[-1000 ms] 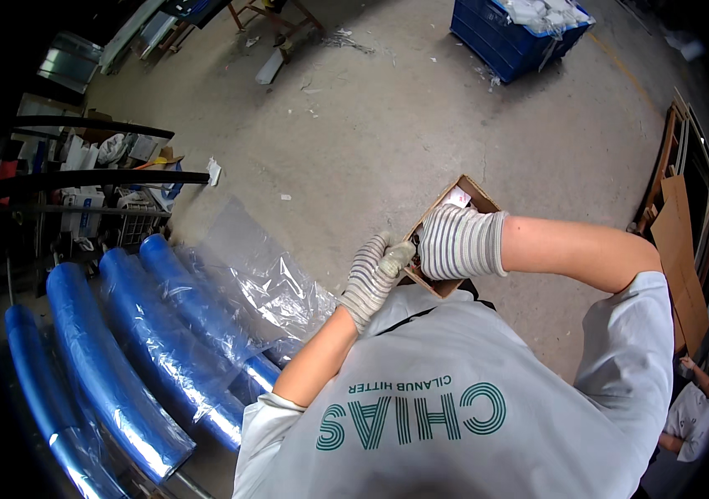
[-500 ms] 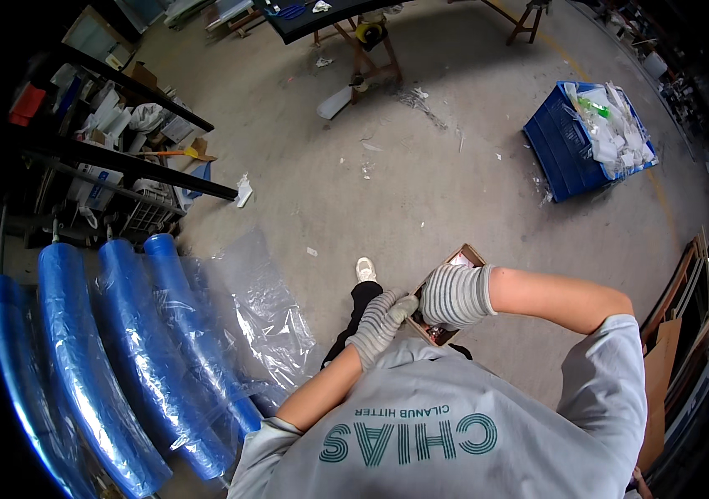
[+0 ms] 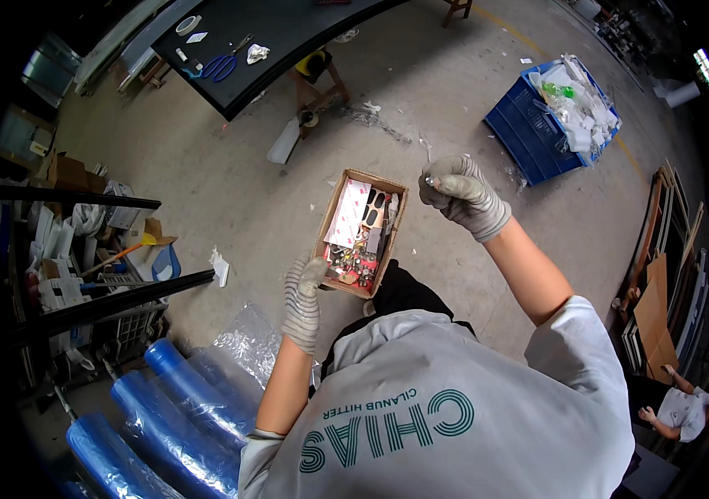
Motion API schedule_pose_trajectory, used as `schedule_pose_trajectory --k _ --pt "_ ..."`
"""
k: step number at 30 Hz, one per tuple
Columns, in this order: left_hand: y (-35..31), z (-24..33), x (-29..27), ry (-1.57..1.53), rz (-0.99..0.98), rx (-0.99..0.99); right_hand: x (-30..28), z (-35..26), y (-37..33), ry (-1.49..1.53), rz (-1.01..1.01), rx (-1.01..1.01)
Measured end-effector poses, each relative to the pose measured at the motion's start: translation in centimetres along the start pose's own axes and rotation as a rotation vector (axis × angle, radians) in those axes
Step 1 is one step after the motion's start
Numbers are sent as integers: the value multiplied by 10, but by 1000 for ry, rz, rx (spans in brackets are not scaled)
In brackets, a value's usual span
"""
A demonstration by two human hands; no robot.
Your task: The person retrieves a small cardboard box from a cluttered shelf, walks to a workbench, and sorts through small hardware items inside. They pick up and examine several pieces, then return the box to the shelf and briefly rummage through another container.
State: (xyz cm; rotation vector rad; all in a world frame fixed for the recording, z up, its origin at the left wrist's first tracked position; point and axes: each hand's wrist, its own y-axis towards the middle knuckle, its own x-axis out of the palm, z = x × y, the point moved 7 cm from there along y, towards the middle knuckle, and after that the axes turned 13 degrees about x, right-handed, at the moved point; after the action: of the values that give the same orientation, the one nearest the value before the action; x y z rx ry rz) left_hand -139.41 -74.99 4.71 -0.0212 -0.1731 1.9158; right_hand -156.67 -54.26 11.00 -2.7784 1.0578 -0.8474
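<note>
My left hand (image 3: 303, 301), in a striped grey work glove, grips the lower left corner of an open cardboard box (image 3: 401, 213). Inside lie a white-and-red sheet (image 3: 349, 214), a piece with dark oval slots (image 3: 374, 209) and a jumble of small metal hardware (image 3: 354, 264). My right hand (image 3: 469, 200), gloved too, is raised to the right of the box, apart from it. Its thumb and fingers pinch a small shiny metal piece (image 3: 432, 180), whose exact kind is too small to make out.
Ahead stands a dark table (image 3: 267, 46) with blue-handled scissors (image 3: 220, 66) and a tape roll (image 3: 189, 25). A blue bin (image 3: 529, 133) of scrap is ahead right. Blue film rolls (image 3: 159, 416) and a cluttered rack (image 3: 113, 291) lie left. Boards (image 3: 658, 308) and another person (image 3: 679, 413) are at right.
My right hand has come out of the box and moved up and right with the metal piece. The box has shifted forward and left in my left hand. My view has turned toward the table.
</note>
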Motion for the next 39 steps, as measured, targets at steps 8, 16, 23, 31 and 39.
schedule_pose_trajectory --k 8,16,23,31,39 --pt "132 -2 -112 63 359 73 -73 -6 235 -103 165 30" --pt "246 91 -145 -55 560 159 -100 -43 468 -803 432 -29" --pt "344 115 -194 -63 441 286 -105 -39 533 -1370 572 259" --pt "475 109 -262 -214 118 210 -77 -64 516 -921 864 -307" --pt "560 106 -314 -162 -267 203 14 -72 477 -705 1031 -227"
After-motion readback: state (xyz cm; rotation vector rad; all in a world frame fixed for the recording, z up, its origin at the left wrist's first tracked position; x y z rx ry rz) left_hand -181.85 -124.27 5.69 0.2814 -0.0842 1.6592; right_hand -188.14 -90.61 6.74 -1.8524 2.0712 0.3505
